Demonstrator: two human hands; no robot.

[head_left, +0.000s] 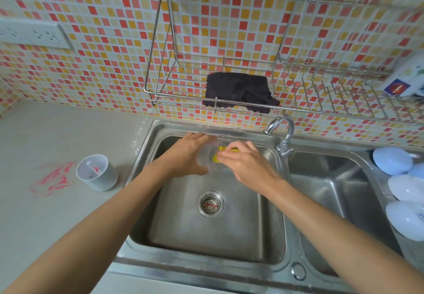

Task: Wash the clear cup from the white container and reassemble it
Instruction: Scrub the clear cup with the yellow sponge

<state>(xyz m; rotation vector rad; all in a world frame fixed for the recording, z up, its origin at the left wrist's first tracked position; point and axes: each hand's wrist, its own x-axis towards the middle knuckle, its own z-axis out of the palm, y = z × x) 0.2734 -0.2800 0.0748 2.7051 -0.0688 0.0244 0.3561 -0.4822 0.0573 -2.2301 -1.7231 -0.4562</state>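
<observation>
Cup (206,159): out of container (97,172) on bench, over the sink in your left hand's (187,156) grip, right hand (246,164) pinching sponge (219,155) at its mouth; rinse and reassembly remain.

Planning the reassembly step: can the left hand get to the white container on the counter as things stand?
Probably yes, once freed. The white container stands alone on the counter left of the sink, nothing between it and the left hand, but that hand is gripping the clear cup.
</observation>
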